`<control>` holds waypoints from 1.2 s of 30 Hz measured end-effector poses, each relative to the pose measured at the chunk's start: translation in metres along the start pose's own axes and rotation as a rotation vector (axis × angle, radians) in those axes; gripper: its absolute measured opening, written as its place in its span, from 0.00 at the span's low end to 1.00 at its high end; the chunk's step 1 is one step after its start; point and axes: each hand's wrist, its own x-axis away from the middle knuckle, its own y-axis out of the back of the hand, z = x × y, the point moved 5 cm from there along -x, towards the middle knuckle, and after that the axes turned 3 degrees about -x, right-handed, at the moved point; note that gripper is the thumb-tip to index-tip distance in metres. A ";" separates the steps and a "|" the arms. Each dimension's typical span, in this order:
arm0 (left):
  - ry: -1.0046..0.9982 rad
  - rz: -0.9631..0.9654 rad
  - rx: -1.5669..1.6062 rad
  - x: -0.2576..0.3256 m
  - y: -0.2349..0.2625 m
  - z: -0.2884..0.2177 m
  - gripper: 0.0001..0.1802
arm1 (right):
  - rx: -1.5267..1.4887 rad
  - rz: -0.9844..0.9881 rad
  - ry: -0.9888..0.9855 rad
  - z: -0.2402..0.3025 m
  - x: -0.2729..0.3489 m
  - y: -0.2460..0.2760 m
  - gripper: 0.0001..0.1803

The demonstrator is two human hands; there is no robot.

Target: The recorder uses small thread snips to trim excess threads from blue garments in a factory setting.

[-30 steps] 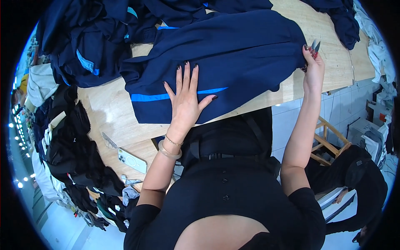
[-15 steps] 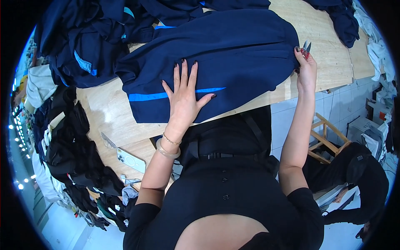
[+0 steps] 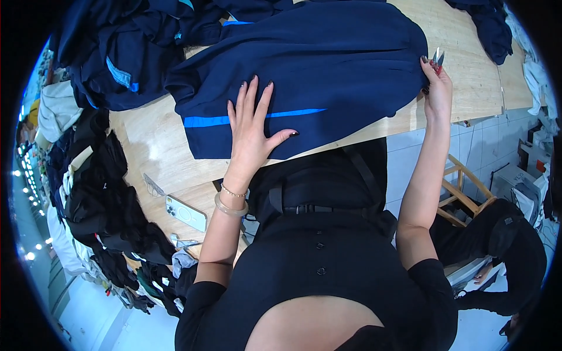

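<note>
Garment: navy jacket w/ a bright blue stripe (image 3: 304, 64), spread flat across the wooden desk (image 3: 462, 88), its lower edge near the desk's front edge, close to the person's body.
Left hand: left hand (image 3: 253, 126) lies palm-down on the garment, fingers (image 3: 243, 102) spread wide & flat, thumb out to the right; it grips nothing, just presses the cloth over the blue stripe. Beaded bracelet & pale bangle on the wrist.
Right hand: right hand (image 3: 436, 88) at the garment's right edge, fingers curled round small thread snips (image 3: 438, 57), metal tips pointing up & away; hand touches the cloth edge.
Snips: blades look slightly apart, red at the handle; can't tell if they bite any fabric.
Desk, left: white smartphone (image 3: 186, 213) lies face-down near the front edge, well apart from both hands.
Behind: heap of navy garments (image 3: 111, 52) at the desk's far left, another dark piece (image 3: 489, 26) at far right.
Beside desk: black clothing pile (image 3: 99, 205) on the left; wooden stool (image 3: 462, 193) at right, below desk level.
</note>
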 end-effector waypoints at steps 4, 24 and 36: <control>-0.176 -0.053 -0.083 0.001 0.006 -0.038 0.40 | 0.009 0.004 -0.006 0.000 0.000 -0.001 0.09; 0.040 -0.066 -0.199 0.015 0.011 0.031 0.39 | 0.002 0.040 0.019 -0.029 -0.028 0.026 0.13; 0.776 -0.333 0.514 0.034 0.061 0.159 0.13 | 0.070 0.062 0.079 -0.014 -0.034 0.013 0.14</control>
